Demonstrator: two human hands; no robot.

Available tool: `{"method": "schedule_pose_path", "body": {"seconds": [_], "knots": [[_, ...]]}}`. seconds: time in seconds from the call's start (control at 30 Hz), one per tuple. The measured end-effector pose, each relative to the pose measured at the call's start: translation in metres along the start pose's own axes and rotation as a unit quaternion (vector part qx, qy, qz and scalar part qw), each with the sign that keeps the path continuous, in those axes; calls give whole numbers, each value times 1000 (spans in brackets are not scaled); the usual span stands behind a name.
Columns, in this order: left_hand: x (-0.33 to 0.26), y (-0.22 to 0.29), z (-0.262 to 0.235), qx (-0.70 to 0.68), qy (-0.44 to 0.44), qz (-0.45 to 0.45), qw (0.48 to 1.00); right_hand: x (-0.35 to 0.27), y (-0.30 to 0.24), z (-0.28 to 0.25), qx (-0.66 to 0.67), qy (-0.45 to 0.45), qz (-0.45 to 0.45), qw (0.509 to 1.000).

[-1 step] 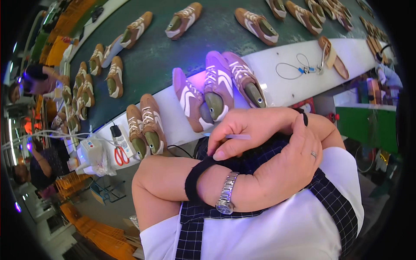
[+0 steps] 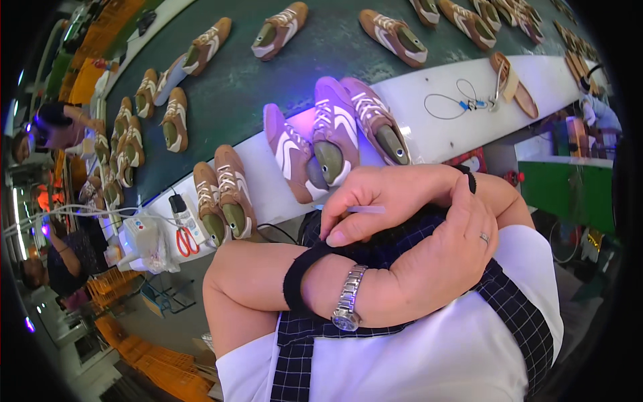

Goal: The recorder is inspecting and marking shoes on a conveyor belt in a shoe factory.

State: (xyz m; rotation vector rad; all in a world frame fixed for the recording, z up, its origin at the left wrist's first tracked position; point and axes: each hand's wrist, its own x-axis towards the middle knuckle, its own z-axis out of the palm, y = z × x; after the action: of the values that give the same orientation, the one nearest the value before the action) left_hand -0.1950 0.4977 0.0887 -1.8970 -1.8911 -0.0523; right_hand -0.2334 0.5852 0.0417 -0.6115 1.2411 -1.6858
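Observation:
My forearms are crossed in front of me. My right hand [image 2: 368, 201] is closed around a thin, pale, translucent stick [image 2: 366, 210], its fingertips near the black band [image 2: 301, 281] on my left forearm. My left hand [image 2: 445, 251], wearing a ring, lies with fingers outstretched against my right forearm, near another dark band [image 2: 471, 181]. A silver watch [image 2: 349, 298] is on my left wrist. Just beyond my right hand stand three sneakers, a left one [image 2: 288, 151], a middle one [image 2: 335, 127] and a right one [image 2: 375, 120], under violet light.
Two brown sneakers [image 2: 228, 187] stand left on the white ledge [image 2: 268, 164], beside red-handled scissors [image 2: 185, 241] and a power strip [image 2: 187, 213]. Wire loops [image 2: 462, 106] and a brown sole-shaped piece [image 2: 526, 100] lie right. More sneakers sit on the green belt [image 2: 268, 94]. People [image 2: 67, 261] work at left.

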Motion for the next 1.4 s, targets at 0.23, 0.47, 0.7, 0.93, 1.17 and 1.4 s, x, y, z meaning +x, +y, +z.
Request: {"method": "schedule_pose_path", "body": {"seconds": [0.23,0.47,0.7,0.93,1.17,1.4], "knots": [[5,10,10,-44,8,1,999,-1,3,0,-3,19,-8,1000],[2,3,5,-74,20,-1,997,0,5,-1,-21,33,-19,999],[-5,-5,-8,-91,29,-6,995,7,4,3,-55,36,-20,998],[-4,-9,-16,-138,48,4,989,21,-5,7,-191,80,-21,978],[-5,0,-6,-239,51,0,970,33,-42,0,-349,75,56,933],[-4,-27,-2,-239,62,26,969,34,-34,-25,-79,100,111,986]]}}
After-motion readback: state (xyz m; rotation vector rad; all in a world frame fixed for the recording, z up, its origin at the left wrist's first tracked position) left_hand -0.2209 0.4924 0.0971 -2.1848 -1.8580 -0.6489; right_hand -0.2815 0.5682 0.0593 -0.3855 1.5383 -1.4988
